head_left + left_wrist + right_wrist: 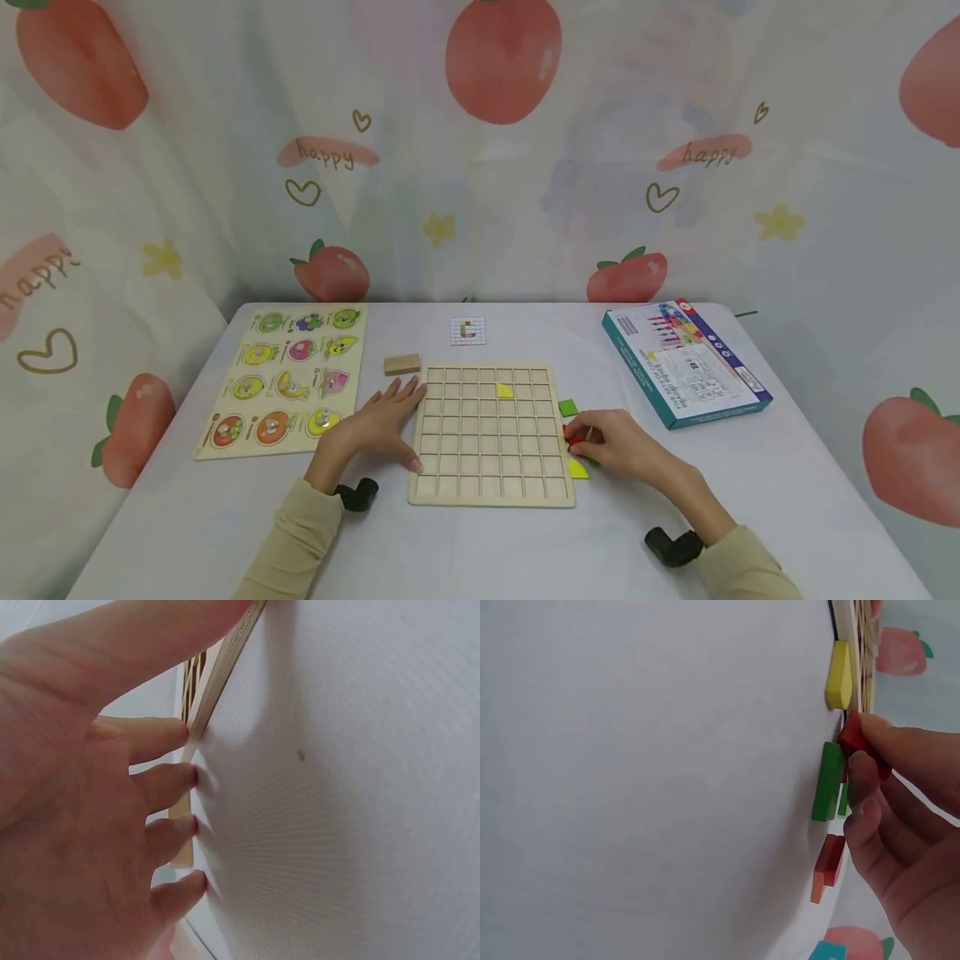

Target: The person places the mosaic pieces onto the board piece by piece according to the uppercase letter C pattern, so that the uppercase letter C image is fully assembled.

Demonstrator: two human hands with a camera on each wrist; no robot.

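A wooden grid board (468,446) lies in the middle of the table, and a yellow quarter-round piece (505,391) sits in one of its upper cells. My left hand (378,427) spreads its fingers along the board's left edge, the thumb resting at the lower left corner. Beside the right edge, my right hand (618,442) pinches a red block (855,736) between thumb and fingers. Around it on the table are a green block (826,782), a yellow piece (840,675) and a red piece (831,860); the hand partly covers this group in the head view.
A small pattern card (468,331) lies beyond the board. A wooden block (402,364) sits off its upper left corner. On the left is a fruit puzzle board (277,400), and on the right a teal-edged box (686,367). A patterned curtain hangs behind the table.
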